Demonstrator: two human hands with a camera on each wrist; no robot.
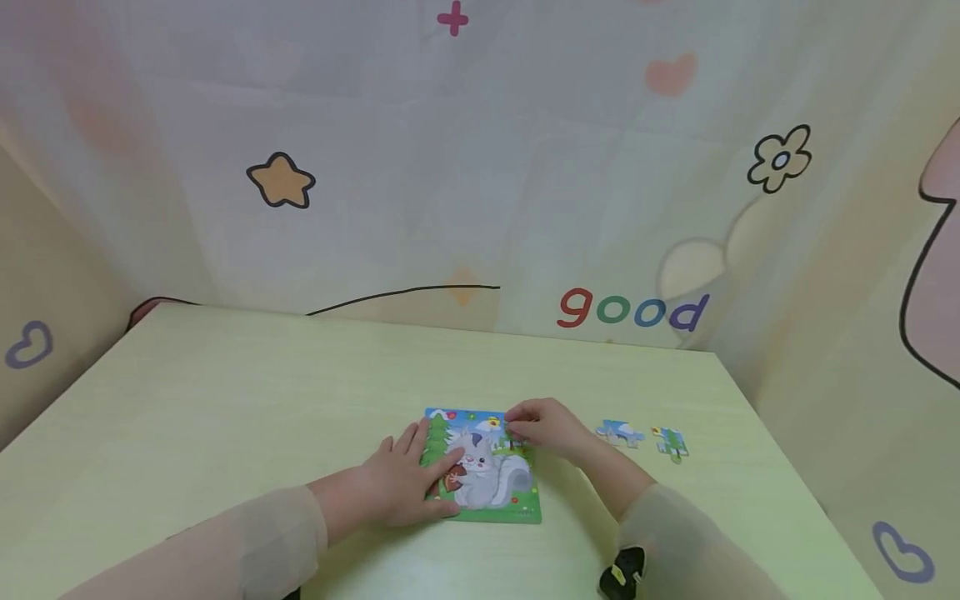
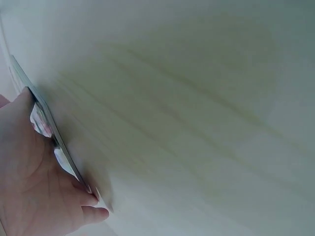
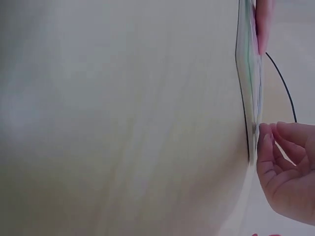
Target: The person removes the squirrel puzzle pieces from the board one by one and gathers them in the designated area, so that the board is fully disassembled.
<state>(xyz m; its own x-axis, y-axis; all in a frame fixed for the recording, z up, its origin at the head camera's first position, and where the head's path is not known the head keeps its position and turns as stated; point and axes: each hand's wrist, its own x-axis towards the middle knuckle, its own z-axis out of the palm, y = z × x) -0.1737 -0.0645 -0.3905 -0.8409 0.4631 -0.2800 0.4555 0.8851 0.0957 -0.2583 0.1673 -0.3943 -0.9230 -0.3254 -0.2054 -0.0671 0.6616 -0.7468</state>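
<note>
A square jigsaw puzzle [image 1: 491, 483] with a grey squirrel, green trees and blue sky lies on the table [image 1: 247, 392]. My left hand [image 1: 408, 479] rests on its left side with the fingers spread, some over the picture and some along the edge. At the upper right corner, my right hand [image 1: 551, 427] pinches a puzzle piece [image 1: 514, 436], mostly hidden by the fingers. In the right wrist view, the thumb and fingertips of the right hand [image 3: 288, 167] meet right at the puzzle's edge. The left wrist view shows the left hand [image 2: 44, 172] against the board's side.
Two loose puzzle pieces lie right of the puzzle: a blue-and-white one [image 1: 621, 433] and one with a green tree [image 1: 672, 444]. A printed curtain [image 1: 420, 167] hangs behind the table and along its sides.
</note>
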